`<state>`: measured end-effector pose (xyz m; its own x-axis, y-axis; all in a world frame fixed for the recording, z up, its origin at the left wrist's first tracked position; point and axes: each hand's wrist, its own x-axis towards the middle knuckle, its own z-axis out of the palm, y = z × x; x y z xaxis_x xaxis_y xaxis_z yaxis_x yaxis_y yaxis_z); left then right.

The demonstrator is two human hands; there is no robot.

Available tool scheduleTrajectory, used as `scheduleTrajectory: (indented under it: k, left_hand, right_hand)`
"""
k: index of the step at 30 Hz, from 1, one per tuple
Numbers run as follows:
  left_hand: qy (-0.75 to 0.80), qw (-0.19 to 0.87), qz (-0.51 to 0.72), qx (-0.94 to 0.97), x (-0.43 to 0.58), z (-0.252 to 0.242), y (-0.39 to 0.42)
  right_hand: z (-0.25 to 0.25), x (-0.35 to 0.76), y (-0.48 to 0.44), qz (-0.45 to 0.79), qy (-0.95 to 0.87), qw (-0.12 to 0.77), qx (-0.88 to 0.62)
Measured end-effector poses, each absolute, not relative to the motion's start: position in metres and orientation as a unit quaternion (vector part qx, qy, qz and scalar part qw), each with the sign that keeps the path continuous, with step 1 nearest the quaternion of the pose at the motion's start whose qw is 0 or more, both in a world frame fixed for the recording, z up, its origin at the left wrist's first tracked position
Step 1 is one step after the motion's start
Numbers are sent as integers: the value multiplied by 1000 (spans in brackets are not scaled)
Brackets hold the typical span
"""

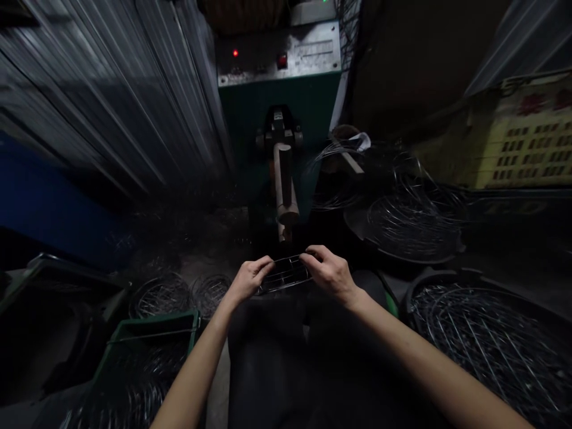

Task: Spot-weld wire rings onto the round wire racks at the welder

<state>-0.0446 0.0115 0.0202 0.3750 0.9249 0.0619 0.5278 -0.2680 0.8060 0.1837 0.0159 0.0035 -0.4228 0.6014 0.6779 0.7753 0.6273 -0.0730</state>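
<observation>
Both hands meet low in the middle of the view, the left hand (250,279) and the right hand (329,274) angled inward from straight, bare forearms. Their fingers are closed on opposite ends of a small wire rack (285,274), which seems to be gripped firmly, though the dim light makes this hard to judge. The rack is held just in front of the handle (282,179) of a green machine (268,119). More wire racks fill a black tub (429,287) on the right and a green crate (152,322) on the left.
</observation>
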Motion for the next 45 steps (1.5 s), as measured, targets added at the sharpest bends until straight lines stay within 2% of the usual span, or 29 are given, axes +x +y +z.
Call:
scheduleTrajectory:
  k: [5, 12, 20, 28, 36, 45]
  left_hand:
    - [496, 340, 294, 743, -46, 9, 24]
    - [501, 325, 337, 728, -43, -3, 42]
    - [495, 304, 338, 740, -43, -8, 54]
    - [482, 305, 338, 749, -44, -8, 60]
    - [470, 307, 348, 750, -44, -11, 64]
    - [463, 309, 355, 751, -42, -11, 68]
  right_hand:
    - [6, 179, 31, -93, -860, 313, -392]
    - [4, 177, 48, -75, -842, 347, -406]
    - [-2, 175, 55, -148, -818, 352, -431]
    - [-9, 174, 57, -98, -813, 367, -441]
    - [-14, 175, 60, -138, -800, 379, -444]
    - [-14, 177, 63, -118, -804, 371, -450]
